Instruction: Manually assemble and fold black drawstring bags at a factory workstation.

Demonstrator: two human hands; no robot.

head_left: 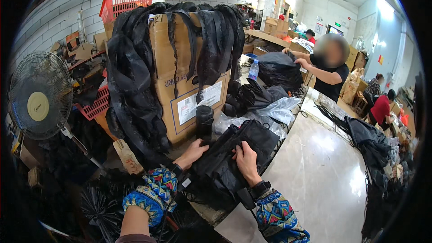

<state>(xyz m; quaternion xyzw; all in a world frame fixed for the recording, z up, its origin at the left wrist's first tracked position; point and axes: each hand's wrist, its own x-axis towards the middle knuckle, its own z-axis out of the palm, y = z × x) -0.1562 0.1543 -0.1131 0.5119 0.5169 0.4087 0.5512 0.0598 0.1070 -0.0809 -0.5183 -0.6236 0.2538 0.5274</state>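
At the near edge of the pale worktop (315,166) lies a folded black umbrella (234,157), its long axis running from about seven o'clock near the wrists up toward one o'clock, the far end pointing at a heap of clear plastic bags (279,110). The left hand (192,152) presses on its left flank, fingers curled down into the dark cloth — whether they pinch a fold cannot be told. The right hand (246,161) lies flat on top, fingers spread and pressing, not clenched. The umbrella's lower end is lost in black fabric between the patterned sleeves. At eleven o'clock a cardboard box (189,85) draped with black straps stands close, hemming that side; a black bottle (204,121) stands against it. Toward three o'clock the worktop lies open as far as more black umbrellas (373,148) at its right edge.
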